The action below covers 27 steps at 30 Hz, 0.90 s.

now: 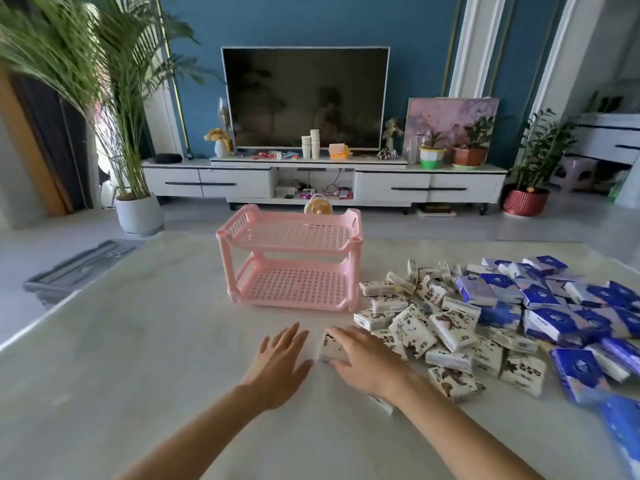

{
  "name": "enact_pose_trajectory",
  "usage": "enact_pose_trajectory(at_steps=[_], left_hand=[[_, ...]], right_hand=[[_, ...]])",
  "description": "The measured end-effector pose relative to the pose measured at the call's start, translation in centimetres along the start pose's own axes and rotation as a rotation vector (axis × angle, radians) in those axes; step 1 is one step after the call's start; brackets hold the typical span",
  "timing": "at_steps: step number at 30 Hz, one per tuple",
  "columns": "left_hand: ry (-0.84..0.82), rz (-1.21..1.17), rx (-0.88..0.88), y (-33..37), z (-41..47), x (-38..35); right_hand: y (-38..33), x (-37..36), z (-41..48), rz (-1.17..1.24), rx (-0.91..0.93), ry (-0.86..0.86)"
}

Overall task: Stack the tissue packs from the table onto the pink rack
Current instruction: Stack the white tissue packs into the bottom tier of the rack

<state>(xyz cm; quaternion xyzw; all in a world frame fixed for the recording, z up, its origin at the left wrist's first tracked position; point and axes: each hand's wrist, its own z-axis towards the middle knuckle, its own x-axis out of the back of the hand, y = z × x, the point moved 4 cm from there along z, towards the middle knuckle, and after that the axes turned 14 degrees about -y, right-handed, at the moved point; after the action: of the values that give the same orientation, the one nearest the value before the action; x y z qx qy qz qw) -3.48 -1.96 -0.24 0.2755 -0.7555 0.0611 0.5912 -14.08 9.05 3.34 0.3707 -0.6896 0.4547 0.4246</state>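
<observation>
On the table, the empty rack stands beside heaped packs. The left hand is spread, holding nothing. The right hand grips one pack, seemingly the first pickup. Next likely needs a lift to a shelf.

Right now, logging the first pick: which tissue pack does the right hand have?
The white, black-patterned tissue pack lying leftmost, beside the left hand: only it sits under the right hand, fingers and thumb clasping it.
</observation>
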Motion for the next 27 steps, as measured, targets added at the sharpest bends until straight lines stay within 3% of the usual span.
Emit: enact_pose_trajectory(at_steps=[6, 14, 22, 27], left_hand=[[0.104, 0.095, 0.131, -4.9, -1.5, 1.9], [0.23, 0.127, 0.132, -9.2, 3.7, 3.6], [0.28, 0.114, 0.103, -10.4, 6.6, 3.4], [0.282, 0.114, 0.061, -9.4, 4.2, 2.2]], right_hand=[[-0.5, -1.4, 1.4, -0.114, -0.131, -0.034], [-0.2, -0.6, 3.3, -0.103, -0.111, 0.05], [-1.5, 1.7, 7.3, 0.241, 0.03, 0.306], [-2.7, 2.1, 10.8, 0.302, 0.045, 0.314]])
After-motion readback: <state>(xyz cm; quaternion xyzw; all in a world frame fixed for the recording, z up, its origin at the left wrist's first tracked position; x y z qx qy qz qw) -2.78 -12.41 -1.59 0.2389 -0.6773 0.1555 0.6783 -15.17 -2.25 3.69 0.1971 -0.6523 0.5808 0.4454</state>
